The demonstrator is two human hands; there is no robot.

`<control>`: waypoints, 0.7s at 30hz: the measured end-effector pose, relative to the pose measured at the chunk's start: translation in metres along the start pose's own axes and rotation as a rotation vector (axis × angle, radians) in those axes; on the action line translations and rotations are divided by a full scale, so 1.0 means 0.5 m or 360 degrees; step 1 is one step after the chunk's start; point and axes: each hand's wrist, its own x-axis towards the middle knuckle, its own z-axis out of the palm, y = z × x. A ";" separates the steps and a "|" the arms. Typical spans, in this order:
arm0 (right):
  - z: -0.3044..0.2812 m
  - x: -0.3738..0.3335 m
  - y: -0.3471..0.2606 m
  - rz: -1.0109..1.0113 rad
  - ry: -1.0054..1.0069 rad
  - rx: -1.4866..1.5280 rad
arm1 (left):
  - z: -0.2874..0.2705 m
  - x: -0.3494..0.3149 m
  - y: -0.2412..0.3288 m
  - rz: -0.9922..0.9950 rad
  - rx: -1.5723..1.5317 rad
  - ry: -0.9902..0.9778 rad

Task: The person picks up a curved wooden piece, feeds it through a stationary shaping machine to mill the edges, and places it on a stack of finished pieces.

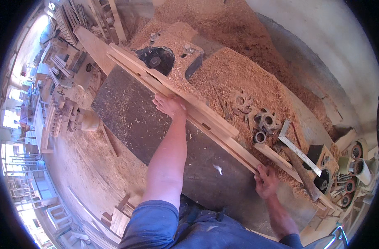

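Observation:
A long pale wooden rail [229, 143] with mortise slots lies diagonally across a dark machine table [206, 166], alongside a wooden fence board [210, 113]. My left hand [170, 106] presses against the rail near its middle, fingers spread on its near side and the thumb side partly hidden. At the rail's near right end, my right hand [266, 181] grips the tip with bent fingers. Behind the fence's far left part, a round dark cutter spindle [155, 61] sits in an opening, with wood chips around it.
Cutter heads [268, 120], a metal square [299, 147] and a wooden handle [301, 172] lie among shavings [222, 79] beyond the fence. At right stand round discs [349, 186] and tools. Stacked wood blocks [67, 114] and boards lie on the floor at left.

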 end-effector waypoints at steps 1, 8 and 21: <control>0.002 0.012 -0.005 -0.0031 0.0022 -0.0040 | 0.003 0.010 0.001 0.0005 -0.0012 0.0034; 0.036 0.064 -0.050 0.0029 0.0032 0.0013 | 0.037 0.102 -0.030 0.0154 0.0033 0.0128; 0.103 0.176 -0.141 -0.0298 0.0377 0.0127 | 0.024 0.240 -0.024 0.0097 -0.0004 0.0072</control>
